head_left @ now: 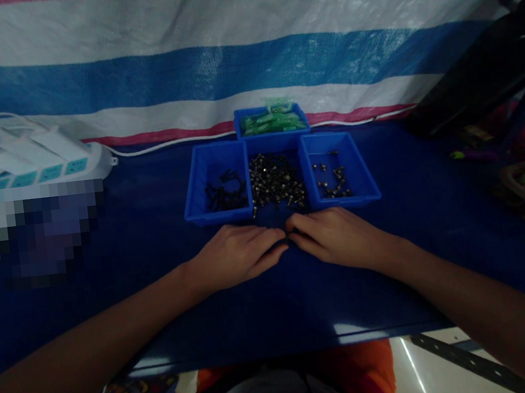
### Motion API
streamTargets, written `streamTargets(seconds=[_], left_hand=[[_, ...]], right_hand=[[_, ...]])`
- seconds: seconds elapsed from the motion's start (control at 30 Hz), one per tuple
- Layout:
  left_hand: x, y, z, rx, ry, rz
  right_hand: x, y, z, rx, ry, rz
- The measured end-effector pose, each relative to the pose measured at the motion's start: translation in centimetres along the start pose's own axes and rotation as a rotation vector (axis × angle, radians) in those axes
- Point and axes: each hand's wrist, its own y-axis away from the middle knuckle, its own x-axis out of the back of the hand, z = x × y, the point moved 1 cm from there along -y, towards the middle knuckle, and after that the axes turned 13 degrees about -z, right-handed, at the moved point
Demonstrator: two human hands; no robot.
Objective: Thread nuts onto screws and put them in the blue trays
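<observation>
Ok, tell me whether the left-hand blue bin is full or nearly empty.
Nearly empty. The left bin holds only a small cluster of black screws; most of its blue floor shows bare.

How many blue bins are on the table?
4: left bin with black screws, middle bin with a screw pile, right bin with few screws, back bin holding green pieces.

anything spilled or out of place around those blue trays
Nothing stands out. The screws sit inside the blue trays, which are lined up side by side, with none visible loose on the table. The left hand and right hand meet fingertip to fingertip just in front.
</observation>
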Motion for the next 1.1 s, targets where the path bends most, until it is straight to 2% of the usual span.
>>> streamTargets(seconds=[0.2, 0.47, 0.73, 0.9, 1.1], left_hand=[[0.23, 0.10, 0.10, -0.081, -0.084, 0.067], [-0.14, -0.01, 0.03, 0.068, -0.081, -0.006], [-0.43, -0.02, -0.38, 0.100, -0.100, -0.082], [-0.26, -0.11, -0.34, 0.083, -0.095, -0.083], [-0.35, -0.11, -0.42, 0.101, -0.103, -0.133]], right_hand=[[0.05, 0.01, -0.16, 0.008, -0.006, -0.015], [0.09, 0.07, -0.05, -0.045, 0.009, 0.006], [0.19, 0.19, -0.30, 0.024, 0.000, 0.029], [0.11, 0.31, -0.55, 0.090, 0.032, 0.035], [0.27, 0.30, -0.45, 0.038, 0.040, 0.060]])
